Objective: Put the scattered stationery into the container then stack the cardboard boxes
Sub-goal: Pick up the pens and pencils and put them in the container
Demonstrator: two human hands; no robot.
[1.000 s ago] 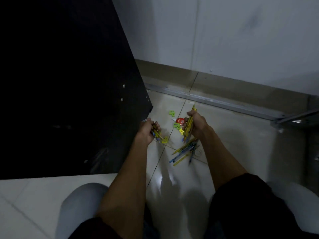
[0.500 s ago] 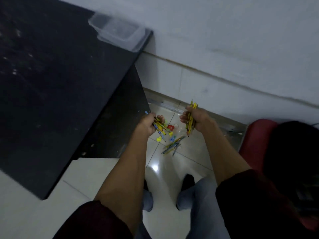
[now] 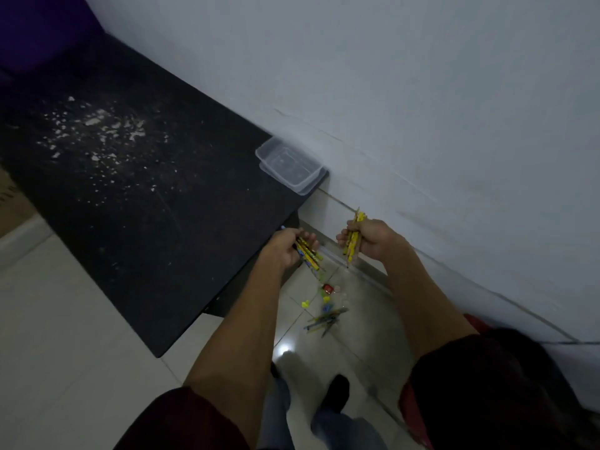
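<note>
Rising up from the floor since a moment ago, with the clear plastic container (image 3: 290, 168) now sliding down to the middle of the frame instead of sitting at the top.

Holding a bunch of yellow pencils in the left hand (image 3: 287, 246), fingers closed tight around them, tips pointing down to the lower right. Gripping a second bunch of yellow pencils (image 3: 354, 237) in the right hand (image 3: 373, 240), fingers wrapped around, standing almost upright. Probably squeezing them hard so none slip out on the way to the container.

Sitting open and looking empty on the far corner of the black table (image 3: 136, 203), close to the white wall (image 3: 422, 108), above both hands in the picture. Needing to lift up and over the table edge to reach it.

Still lying on the tiled floor (image 3: 357, 319) below the hands: more pens and pencils (image 3: 325, 320), small yellow and green bits, and a little red thing (image 3: 328, 289). White crumbs speckling the table at the upper left. A brown box edge (image 3: 9, 193) peeking in at the far left, maybe cardboard, hard to tell.
</note>
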